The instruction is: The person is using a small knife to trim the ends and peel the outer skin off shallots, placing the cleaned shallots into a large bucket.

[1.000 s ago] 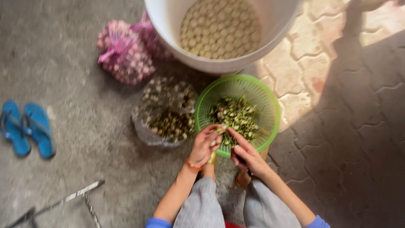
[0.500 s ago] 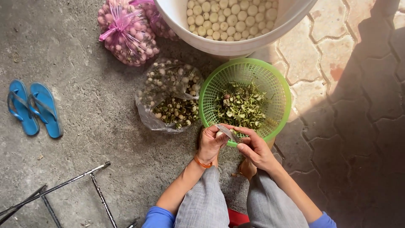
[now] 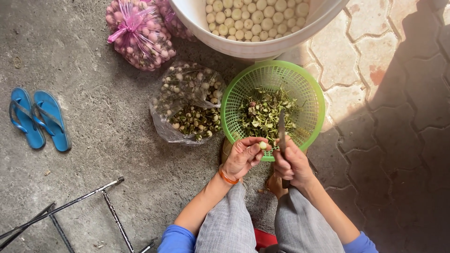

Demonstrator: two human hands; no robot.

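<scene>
Left hand (image 3: 241,157): your fingers pinch a small pale round bulb (image 3: 263,145) at the green basket's (image 3: 309,91) 6 o'clock rim. Right hand (image 3: 291,164): closed around a knife (image 3: 281,129), blade pointing to 12 o'clock over the trimmings (image 3: 265,112). Clear bag of untrimmed bulbs (image 3: 190,105) at the basket's 9 o'clock; white tub (image 3: 253,47) of peeled ones at 12. Advice: keep your pinching fingertips behind the blade, and cut above the basket so scraps fall inside.
</scene>
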